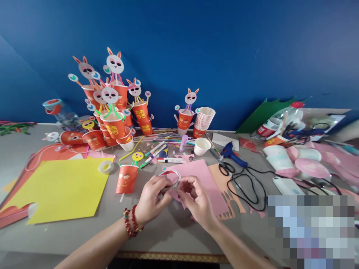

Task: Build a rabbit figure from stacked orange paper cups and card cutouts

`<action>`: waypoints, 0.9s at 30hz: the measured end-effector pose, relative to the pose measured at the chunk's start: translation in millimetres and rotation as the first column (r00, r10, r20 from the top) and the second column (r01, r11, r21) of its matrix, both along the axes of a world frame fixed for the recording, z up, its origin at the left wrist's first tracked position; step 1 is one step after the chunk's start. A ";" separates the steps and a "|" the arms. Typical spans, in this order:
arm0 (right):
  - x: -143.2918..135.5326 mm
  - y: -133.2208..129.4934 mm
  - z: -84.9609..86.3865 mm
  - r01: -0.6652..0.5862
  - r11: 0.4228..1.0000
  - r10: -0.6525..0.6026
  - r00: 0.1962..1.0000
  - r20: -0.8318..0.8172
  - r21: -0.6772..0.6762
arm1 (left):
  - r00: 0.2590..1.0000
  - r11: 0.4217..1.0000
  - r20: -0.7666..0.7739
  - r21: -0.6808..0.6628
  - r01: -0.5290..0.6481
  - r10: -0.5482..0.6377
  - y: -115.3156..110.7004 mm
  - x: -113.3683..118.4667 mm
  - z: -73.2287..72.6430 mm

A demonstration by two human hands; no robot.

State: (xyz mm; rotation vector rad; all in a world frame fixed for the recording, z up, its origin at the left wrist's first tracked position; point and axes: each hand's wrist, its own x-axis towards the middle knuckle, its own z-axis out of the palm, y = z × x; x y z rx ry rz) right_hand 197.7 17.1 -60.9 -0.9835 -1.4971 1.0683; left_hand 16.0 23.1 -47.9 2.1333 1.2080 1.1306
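The left grip (153,197) clasps a ring-shaped tape roll (178,176) by its near left side, tilted above the bench (165,239). The right grip (199,201) has thumb and fingertips curled at the roll's right edge; I cannot tell whether they pinch it. Beneath and right lies a pink sheet (207,183). Left of the hands stands a red cup (126,182) with a yellow-faced figure, then a yellow sheet (70,186). Scissors (224,169) and a blue glue gun (234,155) lie to the right; rabbit-topped cups (113,127) crowd the back left.
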 end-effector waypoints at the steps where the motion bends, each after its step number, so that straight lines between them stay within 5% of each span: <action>1: -0.2 0.0 -0.1 -0.006 1.000 0.006 1.000 0.009 0.008 | 1.000 1.000 -0.001 0.017 0.001 -0.001 -0.2 0.0 0.3; 12: 3.4 1.3 7.3 -0.030 0.977 0.005 0.994 0.114 0.213 | 0.998 0.998 0.060 0.045 0.033 -0.035 -2.5 2.0 3.2; 17: 3.7 -6.4 7.9 -0.059 0.957 0.021 0.991 0.133 0.285 | 0.974 0.996 0.220 -0.069 0.060 -0.044 -5.5 4.2 -0.6; 22: 15.6 -1.0 12.1 0.090 0.958 -0.085 0.996 -0.029 0.273 | 0.895 0.959 0.391 -0.255 -0.120 0.216 5.2 -13.6 -0.3; 24: 22.4 9.0 13.5 0.199 0.962 -0.185 0.979 -0.089 0.186 | 0.934 0.968 0.291 -0.198 -0.155 0.210 9.1 -20.3 7.2; 27: 28.4 23.4 13.2 0.256 0.966 -0.251 0.963 -0.095 0.044 | 0.995 0.995 -0.079 -0.066 -0.071 0.066 6.9 -19.8 17.8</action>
